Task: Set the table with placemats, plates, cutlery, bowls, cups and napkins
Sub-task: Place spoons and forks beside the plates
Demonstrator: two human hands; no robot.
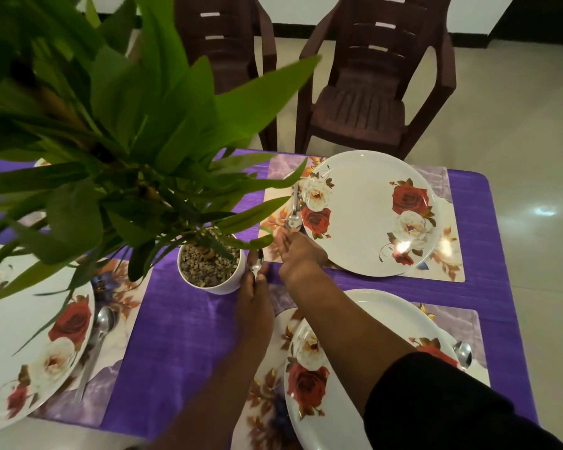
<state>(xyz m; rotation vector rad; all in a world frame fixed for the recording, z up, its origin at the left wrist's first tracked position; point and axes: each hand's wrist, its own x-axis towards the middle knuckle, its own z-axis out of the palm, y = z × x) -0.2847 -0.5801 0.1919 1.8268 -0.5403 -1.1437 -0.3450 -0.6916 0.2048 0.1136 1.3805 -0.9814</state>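
Note:
My right hand (301,253) pinches the near end of a steel spoon (294,216). The spoon lies along the left rim of the far rose-patterned plate (364,203) on its floral placemat (449,258). My left hand (253,303) grips another spoon (256,265) upright, just right of the plant pot. A second plate (400,316) sits on the near right placemat (455,319) with a spoon (463,351) at its right; my right arm crosses over it. At the left, a third plate (20,339) rests on a placemat (111,381) with a spoon (100,326) beside it.
A white pot (228,280) of pebbles holds a tall leafy plant (137,118) that hides much of the table's far left. A purple cloth (189,336) covers the table. Two brown plastic chairs (368,105) stand beyond the far edge on a pale tiled floor.

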